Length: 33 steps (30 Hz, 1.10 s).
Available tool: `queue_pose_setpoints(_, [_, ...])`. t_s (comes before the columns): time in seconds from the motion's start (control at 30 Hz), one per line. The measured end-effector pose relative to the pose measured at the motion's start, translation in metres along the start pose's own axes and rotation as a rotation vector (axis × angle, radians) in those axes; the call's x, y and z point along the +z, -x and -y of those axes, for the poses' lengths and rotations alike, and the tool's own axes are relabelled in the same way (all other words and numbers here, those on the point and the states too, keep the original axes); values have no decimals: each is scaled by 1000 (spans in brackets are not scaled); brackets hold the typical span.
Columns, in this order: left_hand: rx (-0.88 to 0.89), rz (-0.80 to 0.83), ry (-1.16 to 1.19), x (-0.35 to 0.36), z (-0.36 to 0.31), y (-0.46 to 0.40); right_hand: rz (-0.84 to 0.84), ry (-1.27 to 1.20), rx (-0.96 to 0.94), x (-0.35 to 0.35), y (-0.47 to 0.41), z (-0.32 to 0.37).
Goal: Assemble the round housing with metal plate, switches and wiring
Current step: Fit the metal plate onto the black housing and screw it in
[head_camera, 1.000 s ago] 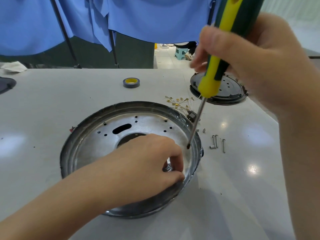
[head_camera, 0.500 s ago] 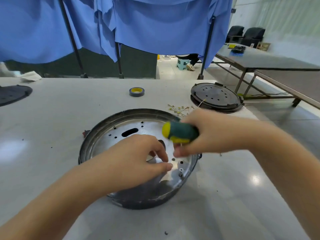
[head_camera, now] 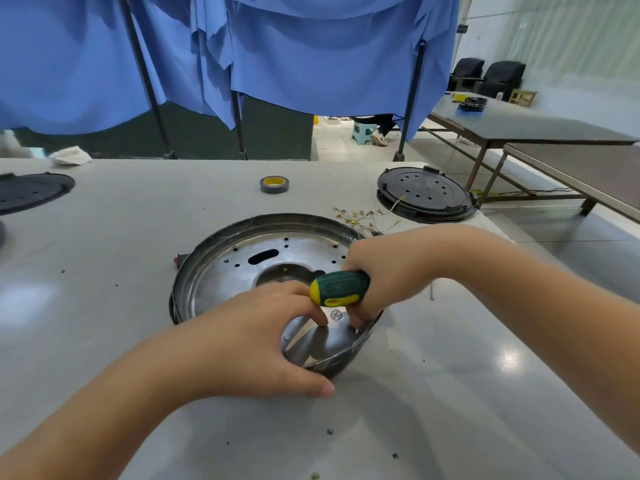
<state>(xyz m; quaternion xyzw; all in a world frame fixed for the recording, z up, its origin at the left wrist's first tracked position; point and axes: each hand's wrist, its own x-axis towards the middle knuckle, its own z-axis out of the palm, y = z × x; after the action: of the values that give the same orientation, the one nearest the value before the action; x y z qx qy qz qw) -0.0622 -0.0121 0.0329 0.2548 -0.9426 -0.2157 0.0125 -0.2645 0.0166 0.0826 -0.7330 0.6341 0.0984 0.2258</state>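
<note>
While the left hand (head_camera: 252, 341) grips the near rim of the round housing (head_camera: 221, 244) and the right hand (head_camera: 384, 271) clenches the screwdriver (head_camera: 337, 287), the screw (head_camera: 336, 315) just below it should be driven square, housing held firm.

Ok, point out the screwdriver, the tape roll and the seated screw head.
screwdriver (head_camera: 337, 288), head view, green handle.
tape roll (head_camera: 274, 184), head view, yellow core.
screw head (head_camera: 336, 315), head view, cross slot.
</note>
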Motion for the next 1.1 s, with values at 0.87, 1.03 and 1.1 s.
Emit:
queue_pose_setpoints(0.87, [-56,52,-30,-1,9,2,-144,-132,-28,-13,-5,-11])
queue_pose_setpoints(1.03, [-43,58,51,-1,1,4,-381,-619,-65,-41,20,-15])
queue_pose_setpoints(1.1, [-26,83,50,-1,-5,2,-446,-879,-162,-48,26,-15])
